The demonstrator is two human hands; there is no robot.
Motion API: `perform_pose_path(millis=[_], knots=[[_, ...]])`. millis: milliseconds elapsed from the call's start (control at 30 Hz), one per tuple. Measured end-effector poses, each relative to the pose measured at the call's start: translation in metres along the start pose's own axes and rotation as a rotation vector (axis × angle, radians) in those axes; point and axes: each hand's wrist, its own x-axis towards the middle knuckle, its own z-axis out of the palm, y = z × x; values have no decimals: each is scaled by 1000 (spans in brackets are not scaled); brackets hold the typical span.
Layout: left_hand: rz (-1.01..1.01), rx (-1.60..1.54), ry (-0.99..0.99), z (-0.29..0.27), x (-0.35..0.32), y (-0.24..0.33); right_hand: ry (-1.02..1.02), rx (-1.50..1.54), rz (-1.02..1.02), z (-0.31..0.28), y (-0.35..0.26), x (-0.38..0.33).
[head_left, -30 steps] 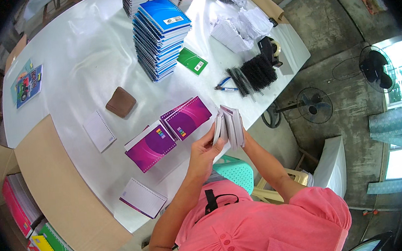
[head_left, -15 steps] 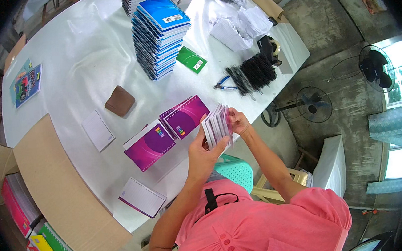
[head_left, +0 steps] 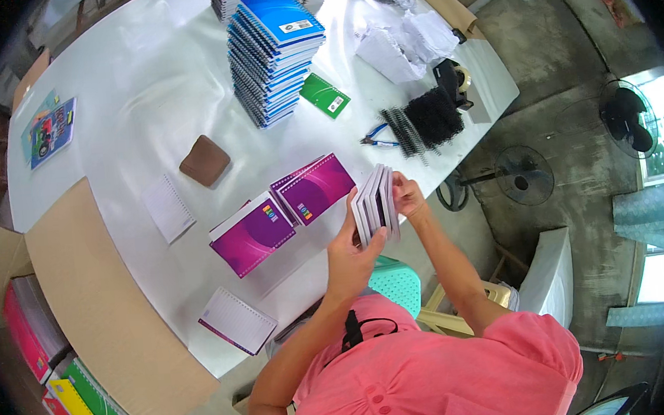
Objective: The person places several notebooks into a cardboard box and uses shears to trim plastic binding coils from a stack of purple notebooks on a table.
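Over the near table edge, a thick fanned stack of notebook pages (head_left: 375,206) is held upright between my two hands. My left hand (head_left: 353,254) wraps its near left side, thumb across the front. At the far right side my right hand (head_left: 407,194) grips the edge, its fingers partly hidden behind the pages. Just left of them lie two piles of unbound purple-covered notebooks (head_left: 255,238), (head_left: 319,188), with punched holes along one edge. A ruled pad with a purple edge (head_left: 236,321) lies near the table's front, and a white ruled pad (head_left: 168,209) farther left.
A brown block (head_left: 205,161) sits mid-table. Behind are a tall stack of blue spiral notebooks (head_left: 278,63), a green notebook (head_left: 325,96), blue-handled pliers (head_left: 378,136), black spiral coils (head_left: 432,118) and a tape dispenser (head_left: 452,82). An open cardboard box (head_left: 117,302) stands at left, a green stool (head_left: 396,284) below.
The page stack has turned, showing more of its fanned edges, and my right fingers have shifted along its far side. The whole view has moved slightly.
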Motion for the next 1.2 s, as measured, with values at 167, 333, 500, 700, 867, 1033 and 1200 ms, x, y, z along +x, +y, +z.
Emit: perform_pose_path(millis=[167, 333, 500, 700, 867, 1033, 1200], knots=[[-160, 94, 38, -9, -16, -13, 50, -204, 146, -12, -29, -24], [-265, 687, -34, -44, -42, -60, 198, -697, 446, -13, -8, -34], [102, 927, -27, -43, -50, -37, 203, -1035, 416, 7, 8, -26], [364, 1616, 135, -54, -27, -6, 246, -1512, -123, -7, -1, -17], [308, 1701, 225, -82, 0, -4, 227, -1205, -166, 69, -7, 42], [233, 1737, 223, -98, 7, -11, 204, -1087, 85, 90, -10, 63], [207, 1824, 178, -99, 4, -10, 210, -1100, 81, 81, -12, 64]])
